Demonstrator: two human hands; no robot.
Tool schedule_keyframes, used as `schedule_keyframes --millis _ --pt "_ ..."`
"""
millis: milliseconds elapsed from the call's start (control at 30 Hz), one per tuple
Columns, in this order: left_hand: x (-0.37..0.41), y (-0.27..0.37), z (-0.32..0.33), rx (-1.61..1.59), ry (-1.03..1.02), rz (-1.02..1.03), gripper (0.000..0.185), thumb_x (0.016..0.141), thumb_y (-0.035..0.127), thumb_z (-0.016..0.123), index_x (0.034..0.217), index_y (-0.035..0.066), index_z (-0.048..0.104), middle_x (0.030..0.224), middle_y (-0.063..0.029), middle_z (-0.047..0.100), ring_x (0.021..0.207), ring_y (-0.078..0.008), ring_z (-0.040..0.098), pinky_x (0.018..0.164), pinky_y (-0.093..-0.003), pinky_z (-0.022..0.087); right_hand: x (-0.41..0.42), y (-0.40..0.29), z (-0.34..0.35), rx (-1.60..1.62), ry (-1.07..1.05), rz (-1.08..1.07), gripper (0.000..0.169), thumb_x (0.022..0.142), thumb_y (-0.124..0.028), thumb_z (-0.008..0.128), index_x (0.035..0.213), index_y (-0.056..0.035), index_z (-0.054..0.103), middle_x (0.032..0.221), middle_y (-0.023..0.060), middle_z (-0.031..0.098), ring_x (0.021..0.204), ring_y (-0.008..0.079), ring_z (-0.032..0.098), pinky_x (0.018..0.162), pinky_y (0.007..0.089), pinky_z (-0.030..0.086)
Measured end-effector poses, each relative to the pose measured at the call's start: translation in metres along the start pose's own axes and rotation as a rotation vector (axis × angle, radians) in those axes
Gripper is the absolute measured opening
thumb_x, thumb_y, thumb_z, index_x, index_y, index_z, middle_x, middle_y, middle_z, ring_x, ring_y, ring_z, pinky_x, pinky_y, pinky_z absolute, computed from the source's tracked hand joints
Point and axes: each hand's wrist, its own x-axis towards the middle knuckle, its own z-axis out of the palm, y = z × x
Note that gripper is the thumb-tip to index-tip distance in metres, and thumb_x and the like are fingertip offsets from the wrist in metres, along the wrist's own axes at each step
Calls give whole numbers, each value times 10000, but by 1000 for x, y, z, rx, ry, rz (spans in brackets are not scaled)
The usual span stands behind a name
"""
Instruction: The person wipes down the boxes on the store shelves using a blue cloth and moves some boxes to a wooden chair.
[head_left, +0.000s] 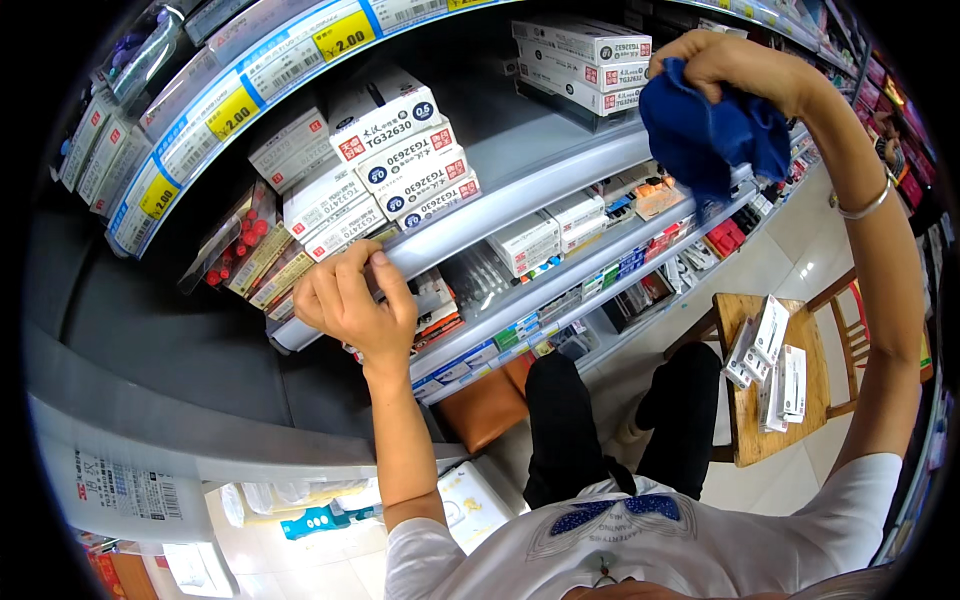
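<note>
Bunched in my right hand (724, 66) is a dark blue cloth (701, 139), its folds hanging in front of the shelf's right part. My left hand (356, 300) has its fingers curled on the grey front rail (510, 201) of the same shelf, with the thumb laid along it. Just above that hand are stacked white pen boxes (337, 217). Beside them stands a taller stack of white boxes (409, 146) with dark round marks. Another stack of white boxes (581, 64) sits farther right, next to the cloth. The bare grey shelf surface (502, 142) shows between the stacks.
Lower shelves hold more boxes (525, 244) and pens. Price tags (236, 109) line the shelf edge above. A small wooden table (806, 442) bears several white boxes (793, 382). A brown stool (480, 412) stands by my legs. A clear pack of red-capped pens (244, 232) leans at the left.
</note>
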Motion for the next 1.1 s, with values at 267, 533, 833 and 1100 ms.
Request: schedule_keyframes --millis 267,533,833,1100 --pt "2 4 -2 23 11 -29 68 822 132 601 838 83 646 748 -4 553 808 -205 439 799 -343 304 50 -61 122 -287 126 -59 440 840 -192 497 1259 -69 545 1160 179 613 1069 354 591 957 445 454" --pt "3 21 3 5 1 -73 54 830 105 597 858 74 631 798 -25 578 866 -219 462 874 -362 315 62 -59 137 73 328 -443 283 863 -238 541 1067 -56 616 988 121 629 968 325 609 882 430 471" --pt "-36 54 -18 -308 34 -305 82 853 6 574 934 23 580 967 -93 568 964 -231 497 903 -352 369 -33 -14 130 599 769 -55 259 858 -159 609 1099 -62 611 912 118 678 804 285 654 741 360 514" --pt "-52 116 -12 -697 -65 -458 88 882 -22 545 964 6 533 986 -99 523 902 -180 507 826 -307 440 23 -17 212 -157 750 -605 506 662 -14 689 1133 -187 621 1285 55 529 1125 283 497 942 357 444"
